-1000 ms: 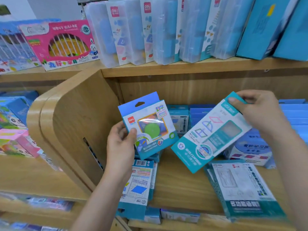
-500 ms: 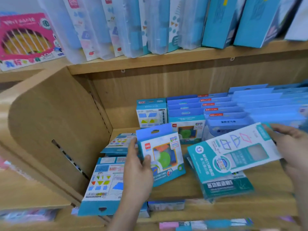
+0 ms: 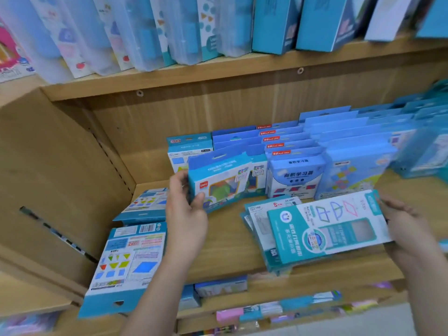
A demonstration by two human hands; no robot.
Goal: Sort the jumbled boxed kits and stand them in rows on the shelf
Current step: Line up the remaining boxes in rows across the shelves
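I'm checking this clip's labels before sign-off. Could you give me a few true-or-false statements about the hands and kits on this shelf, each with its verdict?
1. The left hand grips a blue kit with a red logo. True.
2. The right hand holds nothing. False: it holds a teal-and-white kit by its end.
3. A barcoded kit lies flat at the left front of the shelf. True.
4. The upper shelf carries nothing. False: clear cases and blue boxes stand on it.
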